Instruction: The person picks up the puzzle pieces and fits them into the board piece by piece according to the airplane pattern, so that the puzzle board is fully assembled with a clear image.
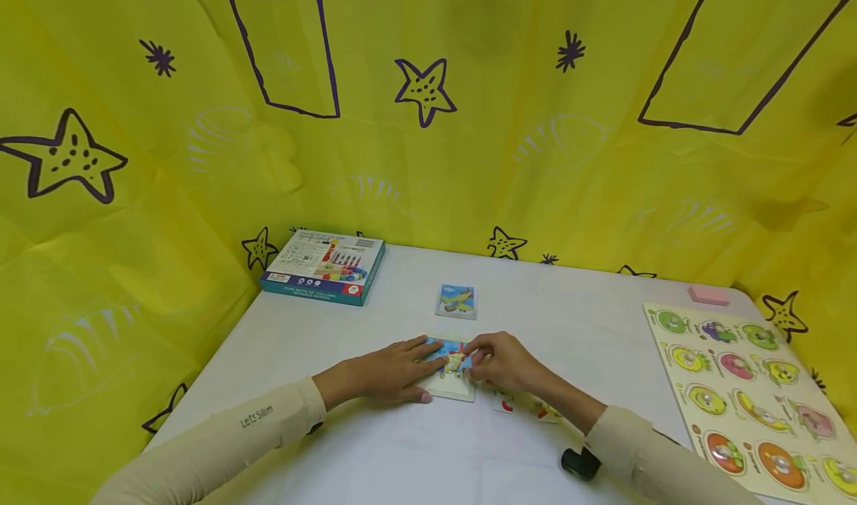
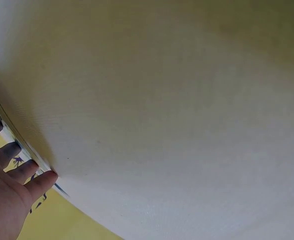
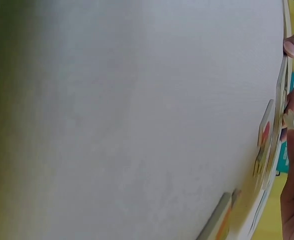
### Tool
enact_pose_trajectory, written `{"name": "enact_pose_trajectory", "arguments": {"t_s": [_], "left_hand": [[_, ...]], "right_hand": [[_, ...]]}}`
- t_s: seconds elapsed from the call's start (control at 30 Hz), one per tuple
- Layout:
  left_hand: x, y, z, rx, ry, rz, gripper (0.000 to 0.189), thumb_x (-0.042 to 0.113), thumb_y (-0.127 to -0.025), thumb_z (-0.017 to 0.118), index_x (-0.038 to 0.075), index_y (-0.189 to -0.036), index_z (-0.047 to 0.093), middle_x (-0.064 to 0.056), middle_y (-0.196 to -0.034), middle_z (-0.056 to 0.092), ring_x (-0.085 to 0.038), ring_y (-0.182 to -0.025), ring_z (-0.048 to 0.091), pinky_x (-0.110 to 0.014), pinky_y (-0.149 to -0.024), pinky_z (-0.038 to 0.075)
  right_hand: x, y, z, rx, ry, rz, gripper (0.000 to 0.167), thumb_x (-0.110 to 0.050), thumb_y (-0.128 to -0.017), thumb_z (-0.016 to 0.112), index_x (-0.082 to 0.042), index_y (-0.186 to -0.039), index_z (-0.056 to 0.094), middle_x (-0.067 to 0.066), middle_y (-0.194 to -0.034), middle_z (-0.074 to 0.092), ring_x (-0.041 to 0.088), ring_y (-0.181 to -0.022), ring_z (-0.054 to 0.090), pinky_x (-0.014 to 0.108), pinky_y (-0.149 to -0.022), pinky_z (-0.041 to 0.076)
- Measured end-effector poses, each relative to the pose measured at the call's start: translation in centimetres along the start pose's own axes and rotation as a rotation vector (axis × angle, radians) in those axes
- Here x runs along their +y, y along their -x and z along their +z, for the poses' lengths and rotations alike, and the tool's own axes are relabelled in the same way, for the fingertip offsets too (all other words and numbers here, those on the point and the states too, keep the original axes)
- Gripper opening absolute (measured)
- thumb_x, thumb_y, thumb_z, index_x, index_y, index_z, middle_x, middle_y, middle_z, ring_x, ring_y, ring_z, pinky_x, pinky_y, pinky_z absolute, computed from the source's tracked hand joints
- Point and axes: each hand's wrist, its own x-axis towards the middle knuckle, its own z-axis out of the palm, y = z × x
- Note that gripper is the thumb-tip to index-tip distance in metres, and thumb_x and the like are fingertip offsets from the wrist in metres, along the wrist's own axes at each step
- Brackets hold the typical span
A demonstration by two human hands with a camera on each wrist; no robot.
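Note:
A small jigsaw puzzle in a pale frame (image 1: 452, 389) lies on the white table, its picture blue, yellow and red. My left hand (image 1: 393, 371) rests on its left side with fingers spread across the picture. At the right side of the frame, my right hand (image 1: 504, 361) pinches a small puzzle piece (image 3: 290, 120) between thumb and fingers. Its printed face is mostly hidden by the fingers. Loose puzzle pieces, one with red (image 1: 504, 401) and one with yellow and red (image 1: 547, 413), lie right of the frame, below my right hand.
Beyond the puzzle lies a second small picture puzzle (image 1: 457, 301) showing a yellow plane. A teal and white box (image 1: 324, 267) sits at the back left. On the right are a fruit peg board (image 1: 756, 401) and a pink block (image 1: 708, 295). Yellow curtain surrounds the table.

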Motion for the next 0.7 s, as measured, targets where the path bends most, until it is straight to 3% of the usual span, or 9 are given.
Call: {"name": "enact_pose_trajectory", "arguments": {"t_s": [0.17, 0.5, 0.7], "left_hand": [[0.02, 0.04, -0.14, 0.001, 0.003, 0.005, 0.067, 0.053, -0.104, 0.042, 0.022, -0.161, 0.026, -0.006, -0.169, 0.016, -0.035, -0.155, 0.017, -0.046, -0.124, 0.023], [-0.01, 0.09, -0.09, 0.011, -0.007, 0.011, 0.067, 0.054, -0.104, 0.043, 0.022, -0.16, 0.027, -0.006, -0.169, 0.017, -0.035, -0.155, 0.019, -0.046, -0.124, 0.025], [-0.13, 0.02, 0.06, 0.016, -0.01, 0.018, 0.067, 0.054, -0.104, 0.043, 0.021, -0.161, 0.027, -0.006, -0.169, 0.018, -0.035, -0.154, 0.019, -0.046, -0.123, 0.026]], "right_hand": [[-0.02, -0.32, 0.32, 0.008, -0.007, 0.0, 0.028, -0.006, -0.082, 0.079, 0.001, -0.108, 0.071, 0.001, -0.082, 0.067, 0.01, -0.066, 0.055, 0.02, -0.056, 0.044], [-0.34, -0.53, 0.65, 0.042, 0.131, 0.054, 0.025, -0.014, -0.08, 0.085, -0.008, -0.102, 0.073, -0.005, -0.077, 0.064, 0.011, -0.076, 0.054, 0.025, -0.071, 0.043], [-0.89, -0.6, 0.96, 0.077, 0.194, 0.104, 0.024, -0.015, -0.078, 0.086, -0.013, -0.098, 0.073, -0.005, -0.076, 0.061, 0.012, -0.071, 0.053, 0.027, -0.066, 0.042]]}}
